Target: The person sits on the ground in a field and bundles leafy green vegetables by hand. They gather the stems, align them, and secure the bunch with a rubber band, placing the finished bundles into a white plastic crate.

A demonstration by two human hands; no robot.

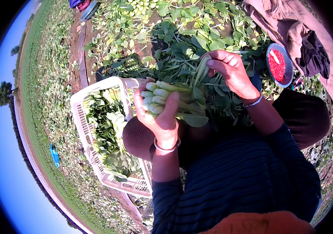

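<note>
My left hand (162, 117) is closed around a bunch of leafy greens (158, 96) with pale thick stem ends, like bok choy. The stem ends point left and the leaves spread right, over my lap. My right hand (230, 70), raised above and to the right, pinches a thin pale-green leaf stalk (201, 71) between thumb and fingers. Its lower end hangs by the leaves of the bunch. A metal bangle circles each wrist. Left of my left hand stands a white plastic crate (96, 84) holding bundled greens (108, 137).
Loose leaves (181, 44) cover the ground ahead. At right, a metal bowl (289, 71) holds red strips or ties (277, 65), near a pinkish cloth (327, 55) and dark fabric (312, 55). More pale stem ends (139, 6) lie at the top. A blue object (54, 155) lies far left.
</note>
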